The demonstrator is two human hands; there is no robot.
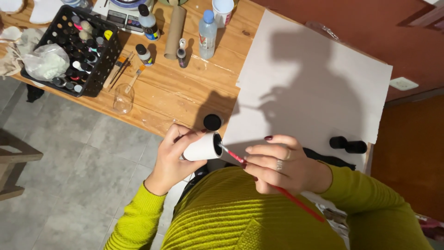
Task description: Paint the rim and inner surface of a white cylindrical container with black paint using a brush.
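White cardboard tube [202, 148] sits gripped in the left hand [172, 159] over the wooden table's [185, 88] near edge, open end facing right. Right hand [277, 166] pinches a red paintbrush [273, 185], its tip inside the tube's dark mouth, just below a black paint lid [212, 122].

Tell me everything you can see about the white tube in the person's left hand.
The white tube is a short cylinder, seemingly cardboard, painted white outside and dark inside. It lies roughly horizontal, its open end facing right. The left hand wraps around it, above the edge of the wooden table. The tip of a red-handled paintbrush, held by the right hand, touches its rim.
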